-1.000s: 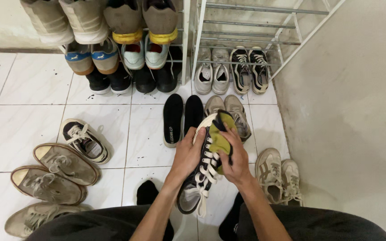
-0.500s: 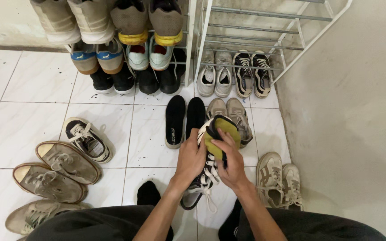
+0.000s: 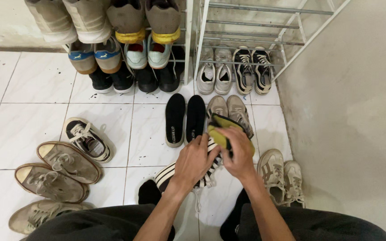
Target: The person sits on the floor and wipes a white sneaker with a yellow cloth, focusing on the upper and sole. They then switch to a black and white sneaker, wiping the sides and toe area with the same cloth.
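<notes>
Over the tiled floor (image 3: 32,85), in the head view, the left hand (image 3: 196,163) closes round a black sneaker (image 3: 175,172), sole stripes now up. The right hand (image 3: 240,156) pinches a yellow cloth (image 3: 217,134) against it. Wiping looks underway; next calls for firm strokes. Earlier the laces faced up.

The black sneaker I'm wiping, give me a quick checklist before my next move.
1. Left hand grips the black sneaker: ok.
2. Right hand holds the yellow-green cloth: ok.
3. Cloth touching the sneaker: cannot tell, the hands hide it.
4. White laces tucked in: not ok, they hang loose.
5. Floor tile beside the black insoles free for setting down: ok.
</notes>
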